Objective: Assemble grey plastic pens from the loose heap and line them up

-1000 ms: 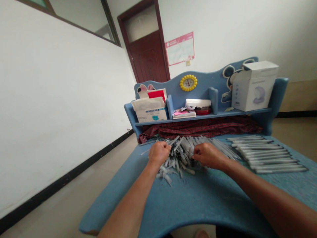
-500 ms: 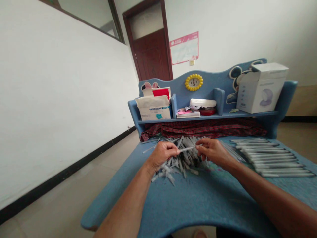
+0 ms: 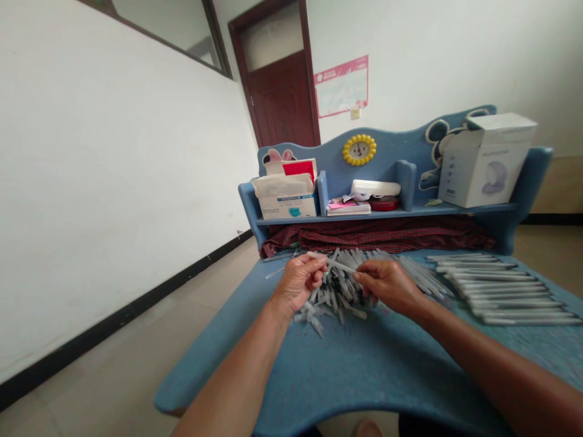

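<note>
Where the left hand [image 3: 298,282] sits: fingers pinched near the left end of the slim pale stick [image 3: 341,265], probably to steady it.
Slim pale stick: spans the gap over the loose pile [image 3: 339,298], lifted clear, I judge, to avoid snagging.
Right hand [image 3: 385,282]: fingertips closed on the other end, likely for control.
Pen-like rods [image 3: 505,289]: ranked on the blue desk [image 3: 364,370], I'd guess to prevent tangling.

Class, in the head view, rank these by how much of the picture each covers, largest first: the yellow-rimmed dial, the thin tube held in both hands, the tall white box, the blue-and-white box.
1. Tall white box
2. Blue-and-white box
3. Yellow-rimmed dial
4. Thin tube: long but very narrow
</note>
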The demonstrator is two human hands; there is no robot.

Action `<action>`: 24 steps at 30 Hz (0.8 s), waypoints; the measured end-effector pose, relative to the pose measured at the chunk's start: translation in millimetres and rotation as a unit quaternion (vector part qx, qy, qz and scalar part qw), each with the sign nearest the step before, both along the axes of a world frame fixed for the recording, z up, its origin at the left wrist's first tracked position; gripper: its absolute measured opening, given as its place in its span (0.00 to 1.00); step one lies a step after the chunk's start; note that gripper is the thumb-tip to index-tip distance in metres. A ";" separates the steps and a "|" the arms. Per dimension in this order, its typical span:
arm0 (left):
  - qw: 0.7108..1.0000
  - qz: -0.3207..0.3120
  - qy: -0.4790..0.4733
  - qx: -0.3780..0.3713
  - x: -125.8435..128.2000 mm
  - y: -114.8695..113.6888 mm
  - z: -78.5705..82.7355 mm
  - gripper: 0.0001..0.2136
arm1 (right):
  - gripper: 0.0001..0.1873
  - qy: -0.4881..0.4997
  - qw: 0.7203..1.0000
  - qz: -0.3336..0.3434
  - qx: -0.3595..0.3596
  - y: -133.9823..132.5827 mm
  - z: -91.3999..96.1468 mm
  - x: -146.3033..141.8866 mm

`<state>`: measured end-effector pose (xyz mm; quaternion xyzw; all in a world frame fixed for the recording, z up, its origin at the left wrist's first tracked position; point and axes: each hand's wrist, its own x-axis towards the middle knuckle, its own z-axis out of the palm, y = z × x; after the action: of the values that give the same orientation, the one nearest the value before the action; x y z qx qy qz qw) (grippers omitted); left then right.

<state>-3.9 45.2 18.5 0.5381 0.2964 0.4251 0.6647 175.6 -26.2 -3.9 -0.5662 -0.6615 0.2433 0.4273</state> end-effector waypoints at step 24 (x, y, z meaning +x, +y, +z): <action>0.978 0.055 -0.118 -0.162 -3.9 8.4 0.3 0.09 | 0.10 -0.520 0.833 -0.052 0.180 -2.9 -8.5 -10.0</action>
<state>-7.8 53.5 18.8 0.3521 0.3099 0.4675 0.7493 165.6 -29.1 -12.3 -0.5559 -0.7878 -0.2331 0.1261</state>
